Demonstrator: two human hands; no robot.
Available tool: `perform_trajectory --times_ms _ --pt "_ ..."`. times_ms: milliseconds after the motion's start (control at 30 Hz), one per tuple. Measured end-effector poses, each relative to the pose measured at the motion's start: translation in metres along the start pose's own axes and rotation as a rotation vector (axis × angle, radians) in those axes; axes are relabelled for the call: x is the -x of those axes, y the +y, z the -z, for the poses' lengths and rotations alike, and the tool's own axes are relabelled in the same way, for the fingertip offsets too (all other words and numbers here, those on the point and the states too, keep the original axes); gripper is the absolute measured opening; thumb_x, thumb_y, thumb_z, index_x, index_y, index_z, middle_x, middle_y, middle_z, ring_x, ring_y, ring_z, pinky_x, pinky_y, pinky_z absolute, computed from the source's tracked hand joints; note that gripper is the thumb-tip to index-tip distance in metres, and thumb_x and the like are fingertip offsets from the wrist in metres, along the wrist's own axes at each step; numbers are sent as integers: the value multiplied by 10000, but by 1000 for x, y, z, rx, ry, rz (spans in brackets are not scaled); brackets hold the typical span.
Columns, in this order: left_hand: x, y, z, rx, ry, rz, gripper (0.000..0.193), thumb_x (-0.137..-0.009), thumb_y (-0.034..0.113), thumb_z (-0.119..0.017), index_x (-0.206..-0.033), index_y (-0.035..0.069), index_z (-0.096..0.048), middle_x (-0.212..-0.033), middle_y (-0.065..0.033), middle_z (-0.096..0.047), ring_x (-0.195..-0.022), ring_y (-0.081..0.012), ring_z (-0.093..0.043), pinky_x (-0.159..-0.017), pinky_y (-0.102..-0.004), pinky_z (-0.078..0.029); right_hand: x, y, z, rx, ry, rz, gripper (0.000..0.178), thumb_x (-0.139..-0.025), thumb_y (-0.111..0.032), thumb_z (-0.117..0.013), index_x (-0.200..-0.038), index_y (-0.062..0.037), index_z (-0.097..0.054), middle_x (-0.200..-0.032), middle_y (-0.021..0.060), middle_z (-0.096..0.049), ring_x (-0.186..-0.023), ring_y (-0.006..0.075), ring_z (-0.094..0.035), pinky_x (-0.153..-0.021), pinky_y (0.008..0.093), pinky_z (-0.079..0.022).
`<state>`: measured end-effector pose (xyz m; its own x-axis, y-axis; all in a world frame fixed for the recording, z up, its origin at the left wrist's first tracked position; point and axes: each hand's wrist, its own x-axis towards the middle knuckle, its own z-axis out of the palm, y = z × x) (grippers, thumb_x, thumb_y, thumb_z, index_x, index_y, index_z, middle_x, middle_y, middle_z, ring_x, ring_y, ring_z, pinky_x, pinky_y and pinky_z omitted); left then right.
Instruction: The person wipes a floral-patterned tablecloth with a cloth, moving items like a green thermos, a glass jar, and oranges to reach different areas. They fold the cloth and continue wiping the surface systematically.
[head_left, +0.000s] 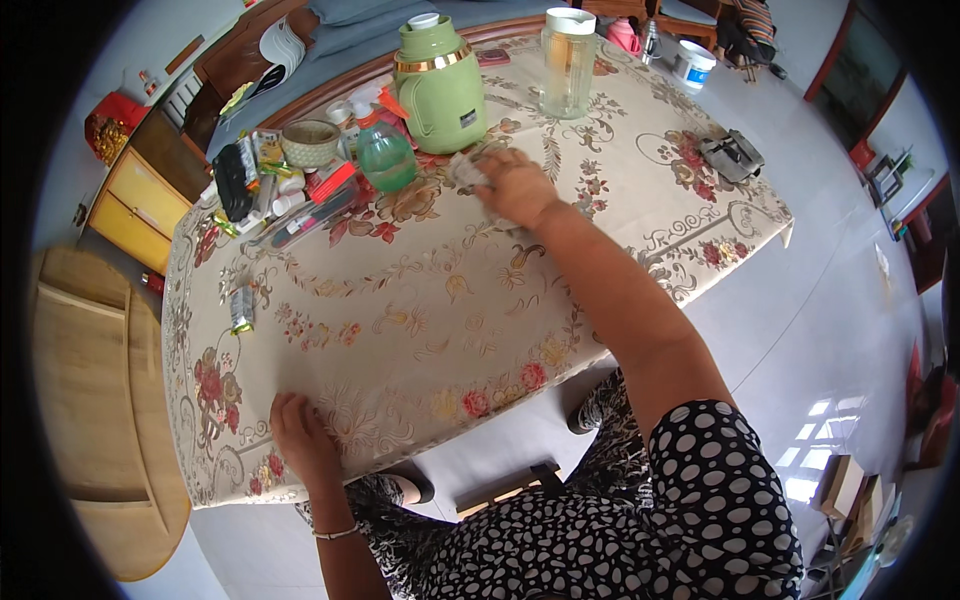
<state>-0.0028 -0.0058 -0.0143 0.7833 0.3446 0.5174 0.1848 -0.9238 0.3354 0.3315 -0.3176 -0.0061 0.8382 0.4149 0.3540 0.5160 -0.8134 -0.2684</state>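
My right hand [518, 188] reaches far across the flowered tablecloth [400, 350] and presses down a crumpled, greyish cloth [466, 172]; part of that cloth is hidden under the palm. Just beyond it stands a green thermos jug [445, 95] with a gold band and a white stopper. To the left of the cloth is a green spray bottle [385, 150] with an orange-red trigger. Near the table's front left edge, my left hand [305, 440] lies on the tablecloth, fingers stretched forward, with nothing in it.
A clear pitcher [568, 75] with a white lid stands at the back, and a grey pouch-like item [733, 156] lies near the right edge. At the left sit a patterned bowl [310, 145], a black pouch [233, 182] and several small items. A small packet [242, 310] lies apart, nearer me.
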Motion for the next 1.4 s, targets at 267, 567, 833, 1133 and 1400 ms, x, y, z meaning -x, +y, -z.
perform_trajectory --times_ms 267,567,833,1133,1400 --pt "-2 9 3 -28 -9 1 111 -894 30 -502 -962 -16 -576 -1098 -191 -570 -1066 -375 -532 -918 -448 -421 -46 65 0 151 17 -206 508 -899 -371 -541 -1355 -158 -476 -1418 52 -421 -1294 274 -382 -1073 386 -332" --pt "-2 7 2 11 31 -48 90 -898 37 -509 -930 -1 -585 -1085 -181 -576 -1056 -373 -543 -898 -456 -430 -51 65 8 232 -46 -201 500 -901 -377 -533 -1344 -151 -485 -1433 63 -405 -1293 287 -385 -1073 375 -331" --pt "5 -4 -1 31 51 -13 96 -906 43 -504 -929 -8 -582 -1093 -188 -572 -1018 -370 -553 -857 -451 -448 41 70 36 47 25 -137 518 -860 -385 -577 -1323 -164 -506 -1435 50 -405 -1311 274 -365 -1073 387 -341" --pt "3 2 5 15 66 -85 124 -907 68 -510 -970 -2 -590 -1139 -177 -563 -1065 -365 -533 -902 -451 -429 162 198 111 303 133 -507 531 -859 -381 -571 -1338 -164 -493 -1434 46 -412 -1318 299 -371 -1084 396 -333" --pt "4 3 -2 -110 53 -28 141 -893 116 -522 -1004 50 -579 -1178 -113 -551 -1106 -326 -509 -949 -439 -391 210 160 118 270 175 -441 504 -852 -322 -595 -1313 -134 -523 -1360 110 -478 -1262 311 -422 -1047 398 -374"
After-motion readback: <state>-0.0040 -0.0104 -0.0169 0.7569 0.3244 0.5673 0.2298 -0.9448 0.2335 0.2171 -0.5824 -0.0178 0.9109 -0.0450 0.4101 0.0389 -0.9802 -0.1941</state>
